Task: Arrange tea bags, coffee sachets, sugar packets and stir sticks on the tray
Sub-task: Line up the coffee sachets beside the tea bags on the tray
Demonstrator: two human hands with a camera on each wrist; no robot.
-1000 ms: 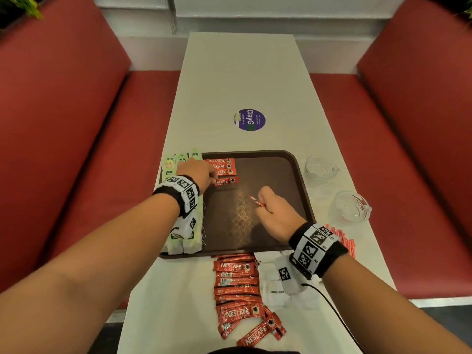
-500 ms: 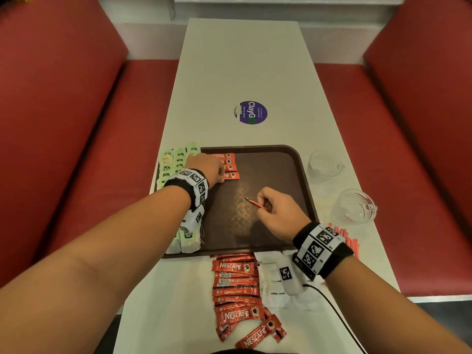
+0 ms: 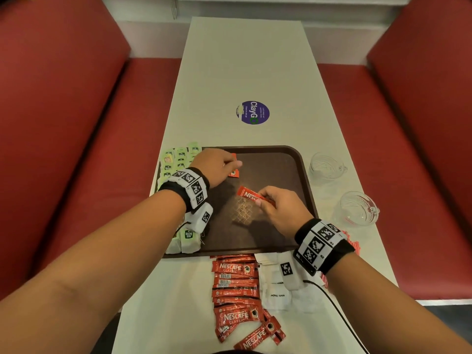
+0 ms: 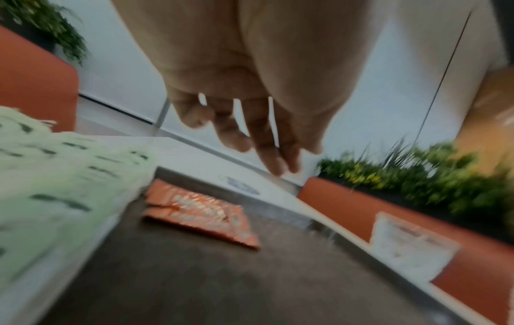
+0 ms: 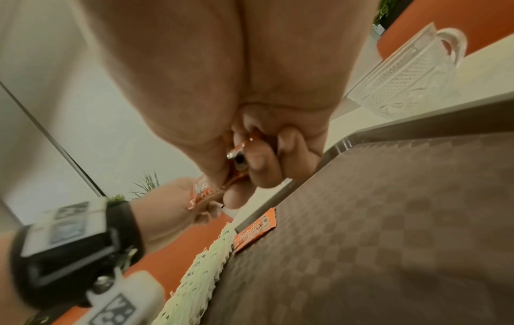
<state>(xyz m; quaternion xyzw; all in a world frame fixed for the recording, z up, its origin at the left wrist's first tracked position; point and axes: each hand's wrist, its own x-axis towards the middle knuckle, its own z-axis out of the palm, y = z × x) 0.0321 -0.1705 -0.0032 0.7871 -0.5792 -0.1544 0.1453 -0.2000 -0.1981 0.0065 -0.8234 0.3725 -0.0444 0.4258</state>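
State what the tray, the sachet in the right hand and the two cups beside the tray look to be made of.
Tray: likely moulded plastic, dark brown, with a matte woven-pattern surface and a raised rim.
Sachet pinched by the right hand: glossy red foil or plastic film, glinting at its crimped end.
Cups: clear cut-pattern glass, possibly clear plastic.

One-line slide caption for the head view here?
Right hand holds a coffee sachet over the tray while the left hand hovers above placed sachets.

glossy foil sachet (image 3: pixel 249 194); textured tray (image 3: pixel 278 172).
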